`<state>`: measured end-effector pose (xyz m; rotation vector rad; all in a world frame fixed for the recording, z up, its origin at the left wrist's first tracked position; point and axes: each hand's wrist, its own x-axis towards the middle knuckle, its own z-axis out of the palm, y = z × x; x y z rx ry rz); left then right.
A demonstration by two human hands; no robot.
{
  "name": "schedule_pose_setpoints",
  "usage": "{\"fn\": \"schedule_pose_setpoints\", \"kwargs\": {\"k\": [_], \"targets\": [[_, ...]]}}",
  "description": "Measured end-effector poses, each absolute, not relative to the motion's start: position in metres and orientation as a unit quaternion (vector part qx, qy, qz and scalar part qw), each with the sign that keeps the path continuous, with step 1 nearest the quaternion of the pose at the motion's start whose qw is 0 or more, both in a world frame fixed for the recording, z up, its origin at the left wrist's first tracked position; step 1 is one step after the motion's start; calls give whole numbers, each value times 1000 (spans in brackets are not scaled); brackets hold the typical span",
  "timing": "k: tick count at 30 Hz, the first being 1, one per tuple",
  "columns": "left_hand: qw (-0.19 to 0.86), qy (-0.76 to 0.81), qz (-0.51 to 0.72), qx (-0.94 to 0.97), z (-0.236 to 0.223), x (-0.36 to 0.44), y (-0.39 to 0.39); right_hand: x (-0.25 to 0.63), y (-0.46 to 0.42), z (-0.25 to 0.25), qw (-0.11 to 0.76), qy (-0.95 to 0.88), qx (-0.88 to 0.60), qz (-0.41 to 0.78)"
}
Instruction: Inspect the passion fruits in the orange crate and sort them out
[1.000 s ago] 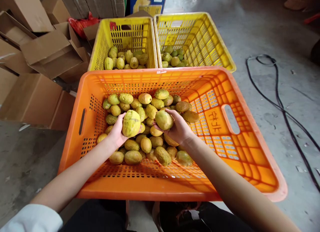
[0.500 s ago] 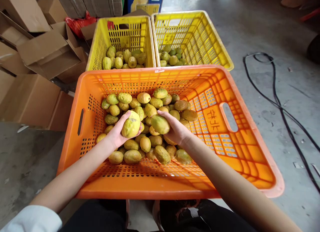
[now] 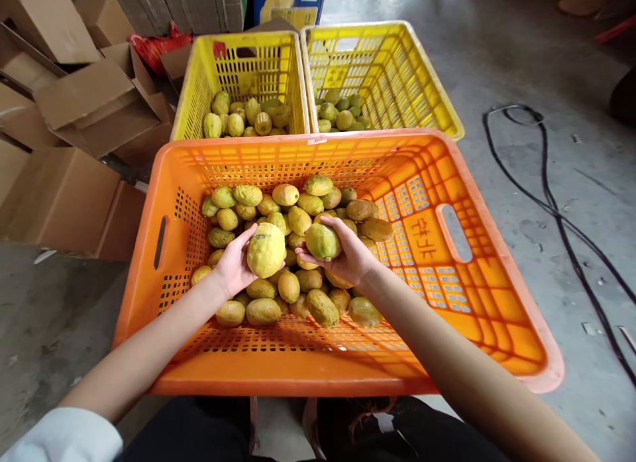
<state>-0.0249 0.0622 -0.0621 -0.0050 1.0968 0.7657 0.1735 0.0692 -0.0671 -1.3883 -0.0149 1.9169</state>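
Note:
A large orange crate [image 3: 427, 183] stands on the floor in front of me, with several yellow-green fruits heaped in its left half. My left hand [image 3: 232, 268] grips a pale yellow fruit [image 3: 265, 250] just above the heap. My right hand [image 3: 350, 256] holds a greener fruit [image 3: 322, 241] beside it, palm up. The two held fruits are close together but apart. Behind the orange crate stand two yellow crates: the left yellow crate [image 3: 199, 91] and the right yellow crate [image 3: 422, 84], each holding several fruits.
Flattened and open cardboard boxes [image 3: 74, 111] are piled at the left. A black cable [image 3: 551, 203] winds over the concrete floor at the right. A red bag [image 3: 159, 44] lies behind the boxes. My dark-clothed knees [image 3: 298, 429] are under the crate's near edge.
Both hands have turned their fruits in place above the heap. The right hand's fruit rose slightly and rolled toward the left one. The view shifted down a little after the first frame.

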Motion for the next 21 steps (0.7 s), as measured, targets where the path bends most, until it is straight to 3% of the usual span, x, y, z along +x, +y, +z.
{"fn": "schedule_pose_setpoints", "kwargs": {"k": [5,13,21], "targets": [[807,475,351,-17,-61,-26,62,174,69,-68,350,-30,-539,766],[792,491,361,-34,-62,-28,64,173,67,-70,373,-63,-570,730],[796,492,344,72,-70,-29,58,177,64,-74,419,-95,-550,716]]}}
